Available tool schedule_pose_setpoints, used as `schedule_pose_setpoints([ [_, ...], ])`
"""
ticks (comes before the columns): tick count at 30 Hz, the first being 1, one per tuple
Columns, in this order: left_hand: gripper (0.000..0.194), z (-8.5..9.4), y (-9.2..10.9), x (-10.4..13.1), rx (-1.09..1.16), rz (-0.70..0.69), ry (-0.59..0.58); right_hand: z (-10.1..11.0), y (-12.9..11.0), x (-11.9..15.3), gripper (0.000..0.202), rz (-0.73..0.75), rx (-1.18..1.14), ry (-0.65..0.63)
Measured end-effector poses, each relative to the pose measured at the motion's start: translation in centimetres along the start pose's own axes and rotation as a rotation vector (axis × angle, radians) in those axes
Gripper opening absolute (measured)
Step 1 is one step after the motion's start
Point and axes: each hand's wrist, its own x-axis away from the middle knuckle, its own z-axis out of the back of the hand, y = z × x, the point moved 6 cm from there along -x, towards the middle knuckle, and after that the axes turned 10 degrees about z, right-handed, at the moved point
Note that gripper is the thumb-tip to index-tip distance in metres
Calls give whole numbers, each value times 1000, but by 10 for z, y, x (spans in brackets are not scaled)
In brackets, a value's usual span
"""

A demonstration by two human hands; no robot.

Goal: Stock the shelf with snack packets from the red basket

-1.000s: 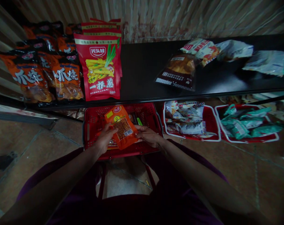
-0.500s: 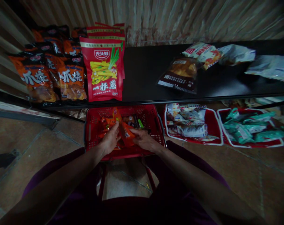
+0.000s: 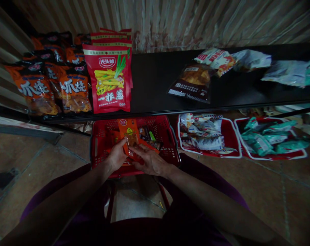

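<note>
An orange snack bag (image 3: 129, 131) with a yellow oval and a clear window stands up in the red shopping basket (image 3: 169, 157) between my knees. My left hand (image 3: 117, 154) is closed on its left edge, with the thumb in front. Across the lower front of the bag lies my right hand (image 3: 152, 160), its fingers stretched out and touching the wrapper. More orange packets lie around and under my hands, partly hidden. Dark packets (image 3: 144, 131), one beside a bright green patch, sit in the right part of the basket.
On the black shelf (image 3: 150, 82) stand red snack bags (image 3: 110, 78) and orange-black bags (image 3: 76, 89). A brown bag (image 3: 192, 82) and white bags (image 3: 216, 59) lie farther right. Below are a basket of white packets (image 3: 207, 130) and one of green packets (image 3: 262, 143).
The orange bag has turned from tilted to nearly upright, its printed front now showing. My right hand has moved from the bag's right side onto its front. The view has shifted slightly.
</note>
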Motion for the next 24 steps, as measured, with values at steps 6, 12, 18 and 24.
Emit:
schedule_pose_setpoints([
  [6, 28, 8, -3, 5, 33, 84, 68, 5, -3, 1, 56, 0, -107, 1],
  [12, 34, 9, -10, 8, 72, 193, -3, 19, 22, 0, 30, -251, -202, 210],
  [18, 36, 10, -9, 13, 100, 222, 49, 38, 53, 13, 29, -521, -186, 476],
  [24, 37, 9, -9, 17, 82, 228, 69, 18, 56, 18, 22, -665, -660, 331],
])
